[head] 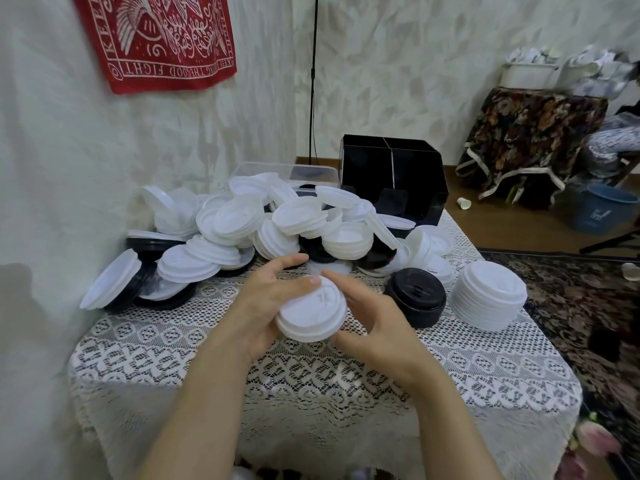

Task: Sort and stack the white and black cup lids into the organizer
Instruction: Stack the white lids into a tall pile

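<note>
The left grip (263, 306) and right grip (374, 327) clasped white lids (311, 311) by the rim. They looked light, thin and slippery, so rim holds seemed safest.

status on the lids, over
Left hand and right hand grip a white lid stack. Organizer at far side. Loose lid pile partly in front.

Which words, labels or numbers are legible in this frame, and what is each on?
"THE GOOD FIGHT": bottom border of the red wall cloth, printed upside down.
"KEE": left border of the same cloth; the rest is unclear.
On the blue bucket: a white marking, too blurred to read.
On the lids and the black organizer: no readable text.
</note>
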Available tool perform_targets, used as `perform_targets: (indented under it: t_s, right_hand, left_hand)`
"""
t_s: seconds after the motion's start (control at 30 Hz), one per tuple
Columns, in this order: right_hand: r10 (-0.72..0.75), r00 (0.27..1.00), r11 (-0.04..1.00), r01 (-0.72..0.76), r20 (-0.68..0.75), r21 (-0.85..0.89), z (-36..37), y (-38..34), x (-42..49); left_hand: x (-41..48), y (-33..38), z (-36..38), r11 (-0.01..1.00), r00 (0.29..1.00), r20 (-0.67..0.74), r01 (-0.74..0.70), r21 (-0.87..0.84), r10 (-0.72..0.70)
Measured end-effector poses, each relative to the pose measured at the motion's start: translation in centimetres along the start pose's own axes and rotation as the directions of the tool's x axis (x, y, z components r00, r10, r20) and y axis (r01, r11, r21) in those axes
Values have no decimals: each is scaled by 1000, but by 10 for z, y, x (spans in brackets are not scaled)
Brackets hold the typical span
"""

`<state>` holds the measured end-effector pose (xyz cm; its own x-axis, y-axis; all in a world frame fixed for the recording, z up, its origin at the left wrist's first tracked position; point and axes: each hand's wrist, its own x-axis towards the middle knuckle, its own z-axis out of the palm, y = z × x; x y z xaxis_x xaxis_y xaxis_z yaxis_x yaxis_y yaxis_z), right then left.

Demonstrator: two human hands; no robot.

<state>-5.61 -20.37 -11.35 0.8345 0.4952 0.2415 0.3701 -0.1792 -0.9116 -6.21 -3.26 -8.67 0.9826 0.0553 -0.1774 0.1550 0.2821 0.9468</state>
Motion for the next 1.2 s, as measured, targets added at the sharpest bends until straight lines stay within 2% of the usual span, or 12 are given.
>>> perform_targets:
  t_s: [0.23,0.33,0.43,0.53,0.63,0.73,0.87,0.97,1.03,1.07,1.13,1.2]
  right_hand:
    - [63,989,997,-58,133,-40,-3,-1,-1]
    - [67,994,993,-58,83,-101,3,-2,1]
    - [84,995,994,-87,-50,-60,7,-2,2]
    - [85,987,994,-93,-138,-53,7,3,3]
    - [83,994,992,-89,-67,-94,4,8,3]
    - [64,998,985,-65,-11,-160,5,7,7]
    - [60,998,969,-53,21,-241,8,9,15]
    - [67,998,959,-70,-21,-275,8,12,20]
    - [81,995,950,-96,-61,-297,6,14,25]
    - [97,993,943,-115,-72,-313,5,14,27]
    - [127,989,920,-145,-74,-364,3,17,33]
    - [177,983,892,-184,-55,-414,5,18,39]
  left_hand:
    - [-3,1,-4,995,986,142,93,-20,-90]
    - [-4,1,-4,991,987,125,110,-76,-100]
    - [-7,-3,-6,979,989,137,88,-183,-63]
    - [-8,-9,-7,993,997,76,6,-122,3]
    - [-7,-10,-9,1000,1000,13,-22,-12,23]
    - [-5,-8,-9,998,999,39,-19,53,17]
    - [1,-7,-10,999,1000,-3,-13,48,14]
    - [7,-6,-14,999,996,-80,-41,29,43]
    - [13,-11,-15,992,979,-173,-96,80,109]
    - [16,-13,-16,973,951,-247,-146,176,187]
    - [19,-15,-17,883,854,-342,-246,401,393]
    - [21,-10,-14,783,756,-350,-330,527,553]
